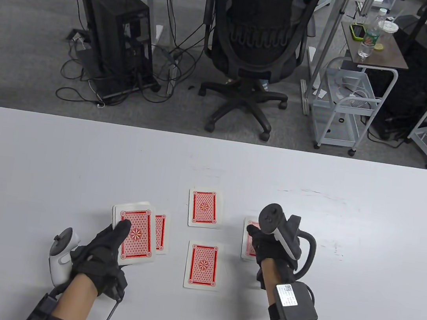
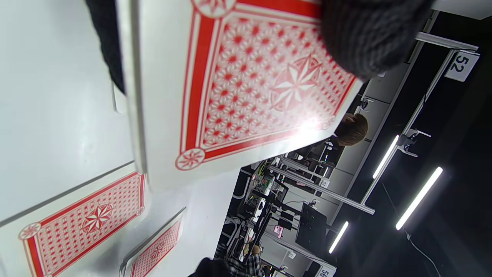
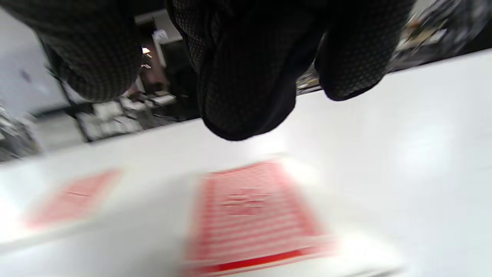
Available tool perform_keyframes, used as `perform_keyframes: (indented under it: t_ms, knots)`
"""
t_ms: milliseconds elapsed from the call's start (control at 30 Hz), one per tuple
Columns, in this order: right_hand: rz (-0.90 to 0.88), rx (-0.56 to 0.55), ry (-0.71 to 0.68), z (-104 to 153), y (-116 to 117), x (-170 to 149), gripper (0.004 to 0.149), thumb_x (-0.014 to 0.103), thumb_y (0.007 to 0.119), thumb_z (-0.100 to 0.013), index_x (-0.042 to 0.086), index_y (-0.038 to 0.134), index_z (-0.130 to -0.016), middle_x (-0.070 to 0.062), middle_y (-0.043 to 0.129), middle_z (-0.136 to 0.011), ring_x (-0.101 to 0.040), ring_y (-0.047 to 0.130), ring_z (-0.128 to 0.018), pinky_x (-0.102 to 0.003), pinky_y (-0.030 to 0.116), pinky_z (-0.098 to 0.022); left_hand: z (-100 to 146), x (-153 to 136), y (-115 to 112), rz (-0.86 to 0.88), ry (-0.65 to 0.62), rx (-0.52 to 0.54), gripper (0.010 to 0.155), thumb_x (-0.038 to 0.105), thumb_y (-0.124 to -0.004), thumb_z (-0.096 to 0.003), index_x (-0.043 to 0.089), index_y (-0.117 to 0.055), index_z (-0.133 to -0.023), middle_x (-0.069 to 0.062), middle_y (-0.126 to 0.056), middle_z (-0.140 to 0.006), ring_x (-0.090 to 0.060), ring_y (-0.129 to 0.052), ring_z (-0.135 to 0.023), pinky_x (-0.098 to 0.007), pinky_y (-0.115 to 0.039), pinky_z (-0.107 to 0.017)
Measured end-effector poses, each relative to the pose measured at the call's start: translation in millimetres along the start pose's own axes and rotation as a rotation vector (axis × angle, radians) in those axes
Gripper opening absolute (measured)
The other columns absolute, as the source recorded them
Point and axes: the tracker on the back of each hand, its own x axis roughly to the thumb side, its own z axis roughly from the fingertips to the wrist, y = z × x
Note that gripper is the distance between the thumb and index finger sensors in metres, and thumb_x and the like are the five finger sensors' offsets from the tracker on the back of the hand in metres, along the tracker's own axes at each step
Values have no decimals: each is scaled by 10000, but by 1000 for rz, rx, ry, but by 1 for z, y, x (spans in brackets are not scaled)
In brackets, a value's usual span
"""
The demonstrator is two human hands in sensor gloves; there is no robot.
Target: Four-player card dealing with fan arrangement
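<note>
The left hand (image 1: 104, 256) grips the deck (image 1: 134, 234) just above the table (image 1: 37, 167), thumb on top. The right hand (image 1: 268, 251) hovers over the right card (image 1: 248, 244); its fingers (image 3: 246, 84) hang loosely apart above it, touching nothing as far as the blurred wrist view shows. Three more piles lie face down: left (image 1: 161, 232), far (image 1: 205, 208), near (image 1: 204, 265). Likely risk: a careless drop here skews the card, or the thumb slides two off the deck next.
</note>
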Motion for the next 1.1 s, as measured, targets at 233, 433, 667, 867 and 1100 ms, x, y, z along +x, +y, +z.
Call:
perform_keyframes:
  t_ms: [233, 433, 667, 867, 1100]
  knots:
    - [-576, 220, -323, 38, 39, 75, 700, 506, 796, -534, 73, 581, -1042, -105, 777, -868, -254, 976, -586, -602, 688, -545, 1, -5, -17, -36, 1, -49, 484, 553, -818, -491, 322, -766, -914, 79, -941, -858, -249, -1041, -698, -449, -893, -490]
    - [-569, 185, -331, 53, 63, 96, 624, 420, 899, -457, 109, 662, -943, -5, 835, -733, -192, 1005, -503, -594, 718, -527, 2, -12, -34, -80, 5, -92, 485, 553, -816, -488, 324, -764, -913, 80, -940, -858, -247, -1045, -693, -446, -896, -485]
    - [-688, 202, -315, 50, 63, 77, 596, 343, 924, -431, 69, 721, -919, 1, 911, -681, -190, 1071, -477, -578, 744, -519, 1, -15, -37, -79, 12, -123, 495, 548, -804, -487, 316, -762, -921, 66, -937, -867, -261, -1042, -697, -450, -896, -482]
    - [-730, 274, -295, 42, 56, 56, 649, 308, 902, -460, 14, 640, -976, -18, 906, -695, -165, 1041, -374, -536, 771, -480, 1, -12, -26, -77, 10, -72, 490, 544, -805, -490, 316, -761, -921, 70, -937, -866, -259, -1046, -693, -446, -900, -480]
    - [-243, 262, -169, 34, 58, 35, 740, 326, 894, -481, -18, 536, -1030, -36, 870, -710, -105, 981, -285, -522, 774, -452, 1, -6, 6, -52, 13, 35, 489, 549, -798, -500, 322, -747, -931, 75, -926, -879, -257, -1036, -709, -444, -893, -494]
